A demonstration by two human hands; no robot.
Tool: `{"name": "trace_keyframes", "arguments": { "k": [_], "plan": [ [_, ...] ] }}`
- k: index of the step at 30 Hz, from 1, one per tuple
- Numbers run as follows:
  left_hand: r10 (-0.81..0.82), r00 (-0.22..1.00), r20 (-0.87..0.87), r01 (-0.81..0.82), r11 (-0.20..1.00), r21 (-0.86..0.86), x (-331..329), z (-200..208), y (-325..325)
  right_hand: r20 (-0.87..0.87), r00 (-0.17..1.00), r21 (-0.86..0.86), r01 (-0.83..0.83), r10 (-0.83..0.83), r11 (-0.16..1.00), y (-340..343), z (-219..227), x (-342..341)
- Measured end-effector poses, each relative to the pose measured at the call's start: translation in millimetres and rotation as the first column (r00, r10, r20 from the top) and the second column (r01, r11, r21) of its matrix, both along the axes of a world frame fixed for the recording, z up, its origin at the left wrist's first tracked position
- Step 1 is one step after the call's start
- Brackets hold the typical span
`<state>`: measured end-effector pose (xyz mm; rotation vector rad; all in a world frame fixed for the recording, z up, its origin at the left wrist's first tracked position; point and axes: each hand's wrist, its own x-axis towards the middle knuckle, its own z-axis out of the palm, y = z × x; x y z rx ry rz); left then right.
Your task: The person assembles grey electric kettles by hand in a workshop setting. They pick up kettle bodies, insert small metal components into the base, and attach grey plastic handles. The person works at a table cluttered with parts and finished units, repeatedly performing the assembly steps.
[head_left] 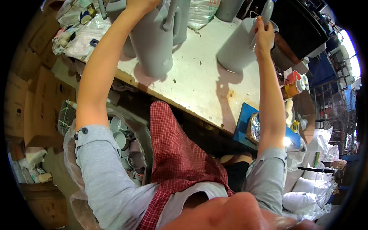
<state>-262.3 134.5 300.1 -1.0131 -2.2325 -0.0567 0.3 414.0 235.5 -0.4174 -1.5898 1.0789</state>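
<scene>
Several grey plastic pitchers with handles are on the white tabletop. My right hand (264, 37) is closed round the handle of one grey pitcher (234, 48), which leans at the right part of the table. At the upper left, my left hand (141, 5) is at the top of another grey pitcher (153, 46); the picture's edge cuts the hand off and its fingers are hidden. Close behind that one stand more pitchers (182, 25), partly covered by it. A further grey vessel (227, 9) is at the far edge.
The white table (191, 84) has a worn front edge facing me. A blue board (242, 120) with a small container lies at its right corner. Plastic bags (86, 40) lie at the left. Below are a lined bin of grey parts (136, 159) and cardboard boxes (48, 103). A fan (322, 191) stands right.
</scene>
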Motion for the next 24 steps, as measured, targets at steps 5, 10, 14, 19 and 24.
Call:
{"name": "trace_keyframes", "arguments": {
  "k": [5, 10, 14, 19, 24],
  "plan": [
    [-0.262, 0.963, 0.065, 0.199, 0.852, 0.484, -4.2, -5.9, -8.6, -0.269, 0.936, -0.046, -0.25, 0.229, 0.967, -58.4, 52.1, 70.3],
    [-0.962, 0.272, -0.003, 0.307, 0.083, 0.948, 134.6, -47.2, -15.5, -0.115, 0.983, 0.11, -0.127, 0.139, 0.986, -84.9, 33.6, 158.4],
    [-0.731, -0.652, 0.202, -0.211, 0.431, 0.877, 237.2, -120.1, -24.1, 0.18, 0.912, -0.356, -0.288, 0.368, 0.889, -183.5, 2.5, 180.6],
    [-0.551, -0.537, 0.638, 0.38, 0.517, 0.767, 283.1, -182.9, -31.6, 0.375, 0.927, -0.047, 0.021, -0.002, 0.999, -178.5, -101.4, 282.2],
    [-0.492, -0.453, 0.743, 0.458, 0.587, 0.668, 264.6, -180.9, -33.9, 0.72, 0.523, 0.292, 0.367, -0.456, 0.883, -101.8, -167.8, 426.0]
  ]
}}
